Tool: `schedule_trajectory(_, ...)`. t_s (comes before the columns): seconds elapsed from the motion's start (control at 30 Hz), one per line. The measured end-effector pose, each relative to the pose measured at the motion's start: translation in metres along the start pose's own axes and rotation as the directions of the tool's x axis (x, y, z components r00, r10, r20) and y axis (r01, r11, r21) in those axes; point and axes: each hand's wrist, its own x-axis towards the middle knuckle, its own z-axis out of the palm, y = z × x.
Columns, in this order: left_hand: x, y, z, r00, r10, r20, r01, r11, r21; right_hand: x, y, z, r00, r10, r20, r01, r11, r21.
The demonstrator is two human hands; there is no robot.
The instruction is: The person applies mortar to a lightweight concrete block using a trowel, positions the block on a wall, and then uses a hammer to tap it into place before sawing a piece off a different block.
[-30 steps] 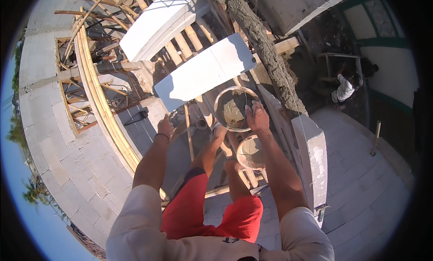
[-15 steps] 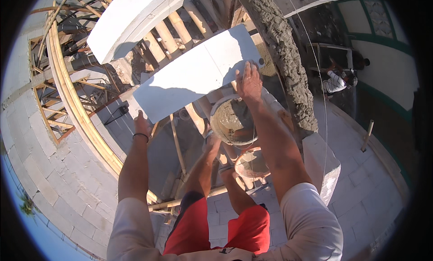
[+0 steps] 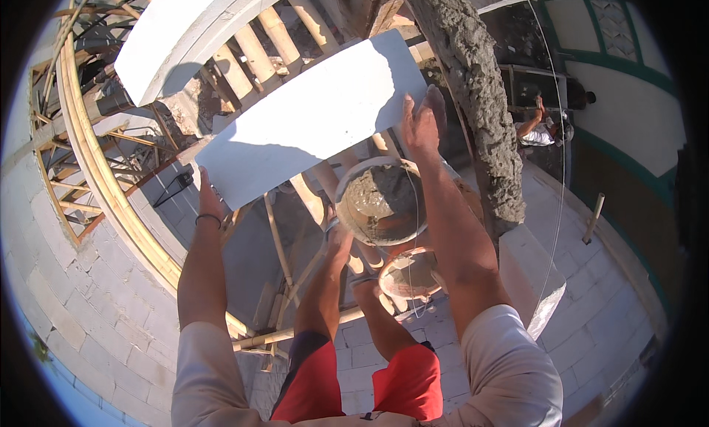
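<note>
A long white lightweight concrete block is held tilted between my hands, its left end lower in the view than its right. At its lower left end is my left hand, closed on the edge with the fingers partly hidden. My right hand grips the right end, thumb toward the block's face and fingers along the end. Below the block stands a bucket of wet grey mortar, close to my right forearm. Right of my right hand runs a wall top with a thick bed of rough mortar.
Bamboo poles form a platform under the block and my feet. Another white block lies upper left. A second mortar container sits near my foot. A thin string line crosses the right side. A person works lower down at right.
The block has shifted slightly left, and the line marked across its face no longer shows. My right hand has moved from its face to its right end.
</note>
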Motion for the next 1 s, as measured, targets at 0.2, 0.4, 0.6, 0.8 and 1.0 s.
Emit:
schedule_trajectory(0.2, 0.019, -0.012, 0.008, 0.985, 0.061, 0.159, -0.038, 0.989, -0.142, 0.039, -0.023, 0.01, 0.995, -0.064, 0.083, 0.072, 0.992, -0.107)
schedule_trajectory(0.4, 0.052, -0.026, -0.014, 0.987, 0.07, 0.147, -0.047, 0.987, -0.155, 0.069, -0.034, 0.021, 0.992, 0.06, 0.111, -0.063, 0.998, 0.029)
schedule_trajectory(0.6, 0.057, -0.034, -0.017, 0.986, 0.115, 0.121, -0.09, 0.978, -0.189, 0.074, -0.029, 0.026, 0.991, 0.099, 0.088, -0.111, 0.983, 0.147)
schedule_trajectory(0.8, 0.042, -0.043, -0.042, 0.984, 0.157, 0.088, -0.139, 0.972, -0.188, 0.06, -0.056, 0.014, 0.974, 0.157, 0.164, -0.167, 0.985, 0.047)
schedule_trajectory(1.0, -0.034, -0.016, -0.063, 0.981, 0.154, 0.12, -0.119, 0.958, -0.262, 0.065, -0.04, 0.03, 0.962, 0.231, 0.143, -0.251, 0.958, 0.138)
